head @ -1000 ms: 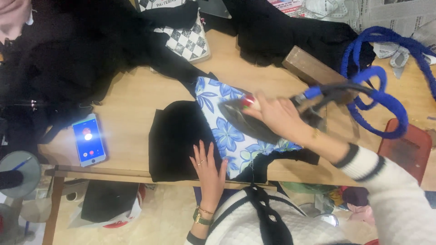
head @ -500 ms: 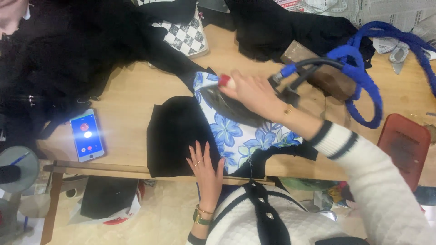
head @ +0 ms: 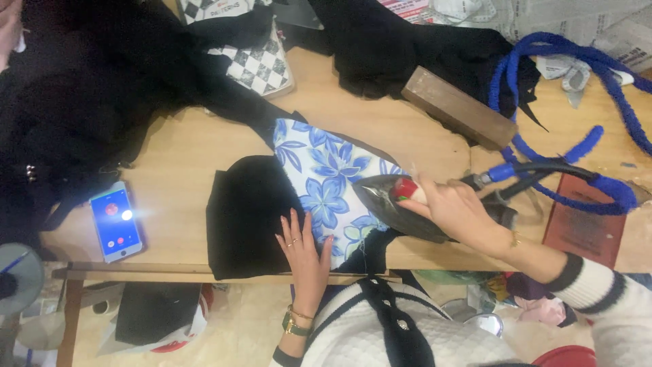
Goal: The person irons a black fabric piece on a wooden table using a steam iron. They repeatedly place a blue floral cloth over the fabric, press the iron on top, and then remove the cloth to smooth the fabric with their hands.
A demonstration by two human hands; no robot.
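Since the earlier frame the iron (head: pixel 401 207) has been drawn back from the upper part of the floral fabric (head: pixel 319 180) toward the near table edge, its tip now resting on the fabric's lower right portion; the right hand (head: pixel 462 214) is closed around the iron's handle, thumb beside a red knob; the left hand (head: pixel 304 248) is laid flat with fingers spread, pressed on the seam where the floral fabric meets a black cloth (head: pixel 244 214). A blue-wrapped hose (head: pixel 564 143) is looped behind the iron across the wooden table (head: pixel 176 156); a wooden block (head: pixel 458 109) is seen beyond it; a lit phone (head: pixel 117 221) lies well apart at the left; a checkered pad (head: pixel 255 64) and dark garments (head: pixel 75 102) occupy the far side.
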